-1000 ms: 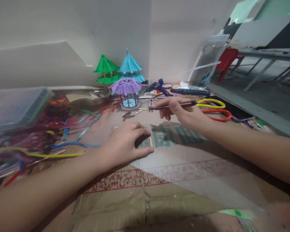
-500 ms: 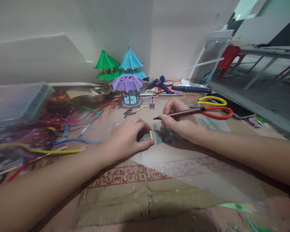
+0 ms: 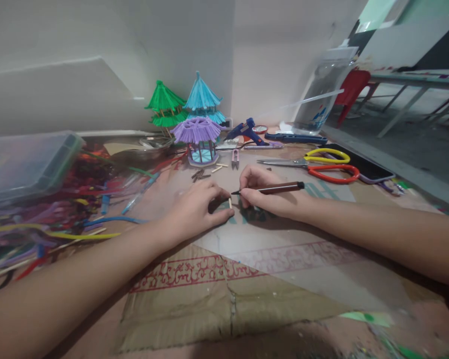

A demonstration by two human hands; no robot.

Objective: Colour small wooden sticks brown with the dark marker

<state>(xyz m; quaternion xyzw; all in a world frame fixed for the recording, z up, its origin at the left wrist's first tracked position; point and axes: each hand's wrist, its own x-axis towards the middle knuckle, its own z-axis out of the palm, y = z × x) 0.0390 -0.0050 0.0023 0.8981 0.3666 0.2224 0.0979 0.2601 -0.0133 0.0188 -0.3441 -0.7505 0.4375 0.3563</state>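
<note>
Watching through the head camera, I see the left hand (image 3: 194, 212) pinching a short pale wooden stick (image 3: 230, 203) by its ends, thumb at the near one and fingertip at the far one, with no more gap than the stick fills; the right hand (image 3: 275, 201) has its fingers closed on a dark brown marker pen (image 3: 284, 187), nib just beside the stick's far end, though I cannot tell whether the two touch; both sit over the translucent sheet (image 3: 322, 279). My worry is the pinch: so little of the stick is gripped that a sideways push from the nib could, I judge, spin it loose or flick it towards the small dark sticks (image 3: 200, 175); a slip of the pen would put ink on the left fingertip, which lies so close. Compared with half a second ago, the nib has come in from well apart to right beside the stick; the pen's rear end no longer overlaps the scissors (image 3: 306, 163), whose blades now show clear of the right hand; the left hand holds much the same pose.
</note>
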